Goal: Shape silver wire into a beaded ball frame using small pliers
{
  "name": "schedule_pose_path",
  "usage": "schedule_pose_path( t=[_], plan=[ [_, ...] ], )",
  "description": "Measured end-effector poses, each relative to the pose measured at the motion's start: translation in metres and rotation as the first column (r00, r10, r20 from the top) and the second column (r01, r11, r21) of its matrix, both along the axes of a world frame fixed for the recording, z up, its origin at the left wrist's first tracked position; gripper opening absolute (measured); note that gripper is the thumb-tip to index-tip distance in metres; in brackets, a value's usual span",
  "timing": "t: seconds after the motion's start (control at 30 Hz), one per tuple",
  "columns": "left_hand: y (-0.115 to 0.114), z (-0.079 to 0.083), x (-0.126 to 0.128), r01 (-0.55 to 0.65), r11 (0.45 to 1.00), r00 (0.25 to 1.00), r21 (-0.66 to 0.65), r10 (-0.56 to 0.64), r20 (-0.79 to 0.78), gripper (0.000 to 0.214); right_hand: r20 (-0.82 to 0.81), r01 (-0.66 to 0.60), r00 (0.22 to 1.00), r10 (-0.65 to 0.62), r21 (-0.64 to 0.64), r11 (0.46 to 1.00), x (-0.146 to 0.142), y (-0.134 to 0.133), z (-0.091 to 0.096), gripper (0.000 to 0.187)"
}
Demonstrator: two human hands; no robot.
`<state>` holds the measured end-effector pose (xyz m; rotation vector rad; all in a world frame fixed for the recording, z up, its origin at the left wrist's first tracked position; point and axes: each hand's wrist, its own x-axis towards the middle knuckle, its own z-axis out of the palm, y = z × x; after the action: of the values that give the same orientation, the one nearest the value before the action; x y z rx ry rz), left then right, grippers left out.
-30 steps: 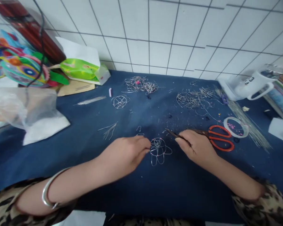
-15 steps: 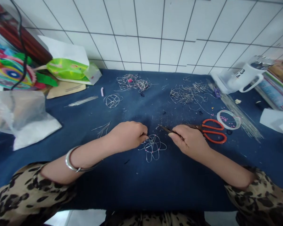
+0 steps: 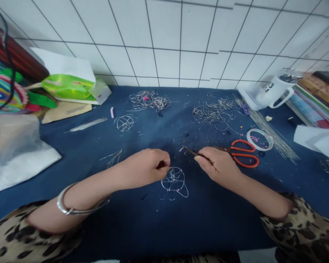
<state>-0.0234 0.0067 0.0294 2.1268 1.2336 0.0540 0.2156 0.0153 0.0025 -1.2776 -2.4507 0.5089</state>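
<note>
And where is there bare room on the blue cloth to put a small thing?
On the blue cloth, the widest free patch, specks aside, lies between left forearm and right forearm, nearer than the beaded wire form. A smaller one lies between plastic bag and short wires. Crowded: right side, around scissors, bead ring and wire bundle; back, at the wire tangles.

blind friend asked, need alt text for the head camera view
The left hand pinches a pink-beaded wire frame; the right hand holds a dark pointed tool. Orange-handled scissors and tangled wire lie on the blue surface.
</note>
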Motion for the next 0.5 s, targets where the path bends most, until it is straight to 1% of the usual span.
schedule_pose_path(
  t=[0.03,0.1,0.13,0.2,0.3,0.5],
  plan=[
    [-0.001,0.004,-0.002,-0.008,0.998,0.999,-0.064,0.011,0.045,0.018,-0.010,0.008,1.000,-0.008,-0.012,1.000,0.000,0.001,0.001,0.032],
    [-0.002,0.012,-0.006,-0.051,0.992,0.993,-0.115,0.063,0.096,0.017,-0.029,0.019,0.999,-0.019,-0.030,0.999,0.001,0.001,0.002,0.031],
    [-0.003,0.015,-0.008,-0.054,0.988,0.990,-0.143,0.071,0.119,0.016,-0.036,0.019,0.999,-0.020,-0.036,0.999,0.001,0.002,0.002,0.030],
    [-0.002,0.017,-0.009,-0.025,0.970,0.987,-0.241,0.062,0.149,0.014,-0.044,0.013,0.999,-0.015,-0.045,0.999,0.001,0.002,0.003,0.030],
    [0.002,0.012,-0.008,-0.097,0.973,0.981,-0.210,0.129,0.145,0.016,-0.055,0.013,0.998,-0.015,-0.048,0.999,0.000,0.002,0.003,0.030],
    [0.006,0.003,-0.010,-0.084,0.974,0.982,-0.212,0.118,0.149,0.017,-0.052,0.014,0.999,-0.016,-0.034,0.999,-0.001,0.001,0.003,0.029]
  ],
)
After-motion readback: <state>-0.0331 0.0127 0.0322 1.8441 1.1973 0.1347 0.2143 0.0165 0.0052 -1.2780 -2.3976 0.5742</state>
